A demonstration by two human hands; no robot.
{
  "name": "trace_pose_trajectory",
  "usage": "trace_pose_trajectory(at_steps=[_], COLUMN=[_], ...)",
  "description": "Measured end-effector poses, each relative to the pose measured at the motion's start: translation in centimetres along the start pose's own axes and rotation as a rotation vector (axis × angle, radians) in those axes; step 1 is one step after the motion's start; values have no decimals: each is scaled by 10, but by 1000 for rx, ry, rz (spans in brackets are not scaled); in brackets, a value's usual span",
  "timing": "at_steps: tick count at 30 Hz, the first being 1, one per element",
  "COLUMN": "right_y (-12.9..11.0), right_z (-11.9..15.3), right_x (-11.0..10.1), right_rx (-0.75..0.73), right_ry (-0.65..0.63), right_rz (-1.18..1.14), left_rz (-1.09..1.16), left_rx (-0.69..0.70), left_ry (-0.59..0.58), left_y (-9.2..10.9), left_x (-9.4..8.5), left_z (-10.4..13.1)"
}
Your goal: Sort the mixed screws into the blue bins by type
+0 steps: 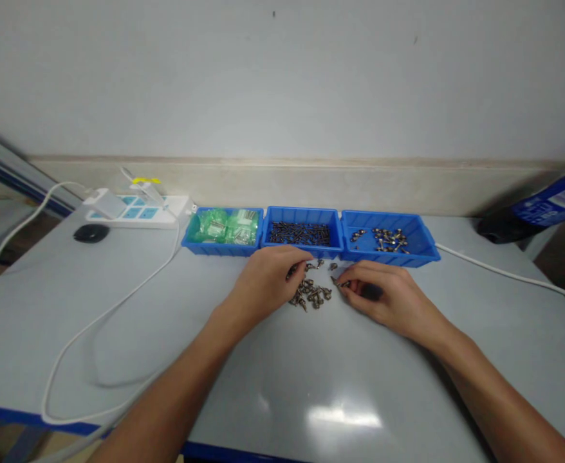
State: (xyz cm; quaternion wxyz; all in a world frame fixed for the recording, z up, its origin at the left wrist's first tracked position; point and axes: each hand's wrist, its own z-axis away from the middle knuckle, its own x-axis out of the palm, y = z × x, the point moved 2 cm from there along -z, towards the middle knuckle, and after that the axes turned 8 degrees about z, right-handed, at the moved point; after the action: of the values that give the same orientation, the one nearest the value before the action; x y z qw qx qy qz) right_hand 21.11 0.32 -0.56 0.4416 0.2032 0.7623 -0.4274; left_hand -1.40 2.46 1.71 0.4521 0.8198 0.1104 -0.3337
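A small heap of metal screws (314, 296) lies on the grey table (273, 386) between my two hands. My left hand (273, 273) is over the left side of the heap, thumb and fingers closed together; what they hold, if anything, is hidden. On the right, my right hand (393, 296) pinches one screw (336, 282) between thumb and fingertips, its pointed end towards the heap. A loose screw (333, 266) rests just behind, close to the bins. Behind my hands, the middle blue bin (302, 212) holds many dark screws, and the right blue bin (425, 247) holds shiny screws.
The left blue bin (190, 241) contains green-tinted plastic bags (227, 225). A white power strip (171, 218) with plugs and a black oval object (91, 233) are at the left. White cables (82, 328) cross the table. A dark bottle with a blue label (547, 206) is far right.
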Motion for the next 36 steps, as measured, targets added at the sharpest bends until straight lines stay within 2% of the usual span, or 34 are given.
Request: trace_pose_trajectory(at_steps=[3, 5, 10, 15, 20, 23, 26, 31, 33, 36], right_y=[-3, -5, -12, -21, -24, -22, -19, -21, -23, -26], right_z=[-4, -8, -19, -21, -20, -23, -24, -17, -13, -10], right_x=[6, 11, 15, 2, -6, -3, 0, 0, 0, 4], right_rx=[31, 49, 88, 119, 92, 85, 74, 44, 79, 161], right_ry=[35, 75, 76, 34, -164, -220, -158, 59, 147, 201], right_rz=[-68, -97, -138, -162, -95, -87, -55, 31, -43, -299], left_rz=[-217, -277, -179, -70, -54, -33, 46, 243, 393, 655], left_rx=[-75, -134, -130, -144, -131, -112, -89, -23, -64, -232], left_ry=[-168, -239, -315, -346, -281, -238, -152, -27, 10, 68], left_y=[0, -1, -6, -9, -6, -5, -2, 6, 7, 3], left_x=[-8, -14, -19, -11, 4, 8, 0, -18, -17, -8], left_z=[3, 5, 11, 9, 3, -1, -6, -11, -9, -2])
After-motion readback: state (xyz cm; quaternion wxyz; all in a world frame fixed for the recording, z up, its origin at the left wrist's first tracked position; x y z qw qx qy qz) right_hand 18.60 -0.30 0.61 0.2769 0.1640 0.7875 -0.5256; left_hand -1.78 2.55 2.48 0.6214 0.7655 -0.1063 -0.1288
